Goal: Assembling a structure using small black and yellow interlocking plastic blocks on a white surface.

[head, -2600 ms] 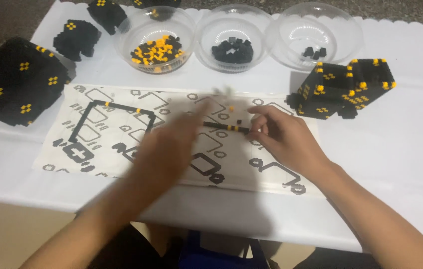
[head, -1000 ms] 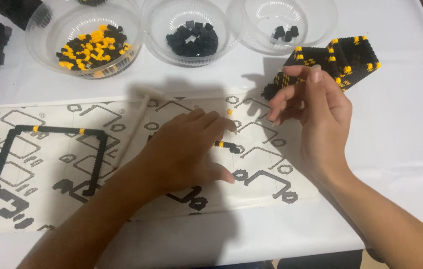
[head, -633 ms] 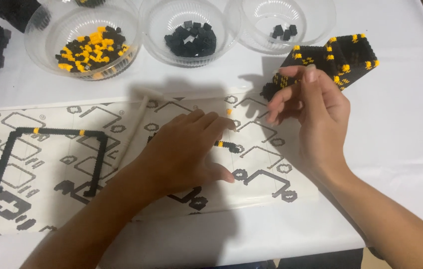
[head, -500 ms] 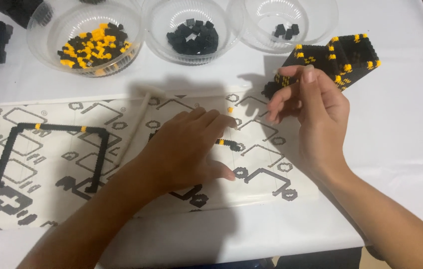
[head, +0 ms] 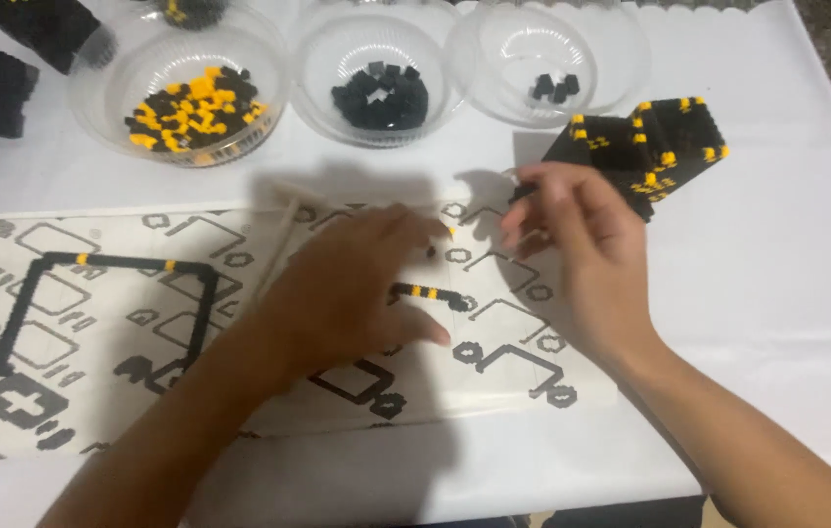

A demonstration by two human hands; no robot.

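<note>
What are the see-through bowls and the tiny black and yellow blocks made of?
The bowls look like thin clear plastic: glossy, ridged sides. The blocks seem hard plastic, small, square-edged and evenly coloured. The strip by the left hand looks the same.

Two bare arms in frame, both forearms uncovered up to the picture edge, no sleeve visible. Left hand point(head: 352, 293) and right hand point(head: 582, 249): no gloves, no rings, watch or bands that I can make out, though motion blur softens the fingers. Nails look short and unpainted.
</note>
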